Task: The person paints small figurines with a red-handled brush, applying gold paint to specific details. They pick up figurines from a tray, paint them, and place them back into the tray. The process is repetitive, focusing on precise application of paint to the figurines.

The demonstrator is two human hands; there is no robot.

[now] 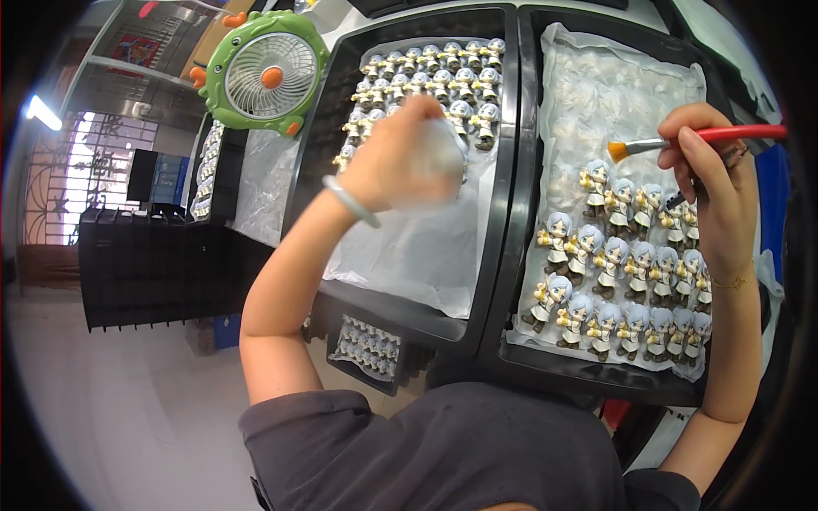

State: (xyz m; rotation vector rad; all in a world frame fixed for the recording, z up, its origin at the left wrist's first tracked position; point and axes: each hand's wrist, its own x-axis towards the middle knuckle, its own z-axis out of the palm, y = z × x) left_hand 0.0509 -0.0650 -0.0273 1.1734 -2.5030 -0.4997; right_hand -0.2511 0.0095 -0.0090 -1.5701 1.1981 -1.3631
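Note:
My left hand (407, 157) hovers blurred over the left black tray (509, 153), apparently closed around a small pale figurine that I cannot make out clearly; a pale bangle sits on its wrist. My right hand (714, 183) is above the right black tray (521, 255), gripping a red-handled paintbrush (707, 138) whose orange bristles point left. Rows of small silver-haired figurines (622, 272) stand on a white sheet in the right tray. More figurines (434, 72) stand in rows at the far end of the left tray.
A green round desk fan (266, 75) stands at the back left. A stack of black trays (153, 268) sits at the left, and another tray of figurines (371, 345) lies lower down under the left tray. White sheets (417, 255) line both trays.

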